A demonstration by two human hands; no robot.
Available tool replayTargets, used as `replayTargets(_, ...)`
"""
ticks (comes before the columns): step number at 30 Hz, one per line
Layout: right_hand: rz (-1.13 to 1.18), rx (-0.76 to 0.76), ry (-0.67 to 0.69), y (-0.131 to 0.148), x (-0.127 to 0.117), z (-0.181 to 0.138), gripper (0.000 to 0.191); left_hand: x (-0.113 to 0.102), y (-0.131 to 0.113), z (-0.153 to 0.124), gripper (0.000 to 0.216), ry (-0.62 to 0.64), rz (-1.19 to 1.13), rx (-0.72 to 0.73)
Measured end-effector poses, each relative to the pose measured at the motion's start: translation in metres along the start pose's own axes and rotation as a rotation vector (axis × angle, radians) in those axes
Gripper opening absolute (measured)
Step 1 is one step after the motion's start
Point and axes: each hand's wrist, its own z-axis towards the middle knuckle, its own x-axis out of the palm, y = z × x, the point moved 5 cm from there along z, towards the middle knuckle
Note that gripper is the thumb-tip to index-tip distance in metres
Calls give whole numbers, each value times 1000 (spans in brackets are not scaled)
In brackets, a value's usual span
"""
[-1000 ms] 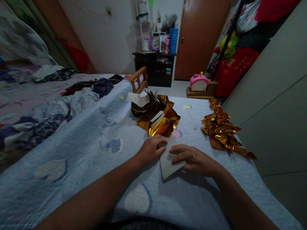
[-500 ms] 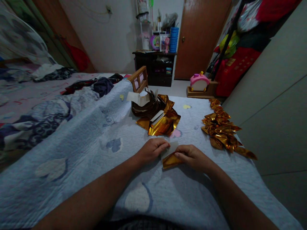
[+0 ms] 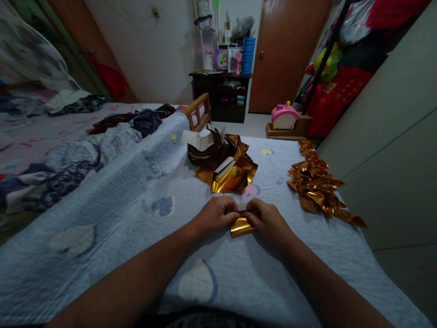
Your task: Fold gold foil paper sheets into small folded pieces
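Note:
A small gold foil paper [image 3: 241, 226], folded into a narrow strip, lies on the pale blue quilt [image 3: 143, 218] in front of me. My left hand [image 3: 215, 214] pinches its left end with curled fingers. My right hand [image 3: 268, 219] presses and grips its right end, fingers bent over the fold. The two hands almost touch above the paper, and most of the strip is hidden under them.
A heap of loose gold sheets [image 3: 232, 175] lies just beyond my hands beside a dark basket [image 3: 208, 152] with white paper. A row of folded gold pieces [image 3: 317, 184] lies at the right near the bed's edge. Rumpled bedding [image 3: 61, 164] fills the left.
The paper lay flat with its white side up, then a gold corner was folded over. Now it is folded smaller into a gold strip, and both hands have drawn together over it.

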Motion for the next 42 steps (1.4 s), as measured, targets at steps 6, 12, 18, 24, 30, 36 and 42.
replayTargets(6, -70, 49, -80, -7, -8, 0, 18, 0, 0, 0, 8, -20, 6, -21)
replayTargets(12, -122, 82, -123, -9, -8, 0, 21, -3, 0, 0, 7, -67, 75, -52)
replayTargets(18, -220, 106, -116, -7, -5, 0, 15, -5, 0, -1, 10, -79, 257, -43)
replayTargets(24, -260, 64, -88, -6, -4, 1, 7, -3, 0, -2, 7, -68, 312, -67)
replayTargets(30, -314, 78, -96, -6, -2, 1, 10, -2, 1, -3, 7, -68, 353, -116)
replayTargets(36, -295, 86, -87, -8, -1, 1, 28, -1, -1, -1, 7, -49, 322, -143)
replayTargets(42, -237, 69, -124, -11, -2, 1, 37, 1, 0, 0, 7, -65, 191, -105)
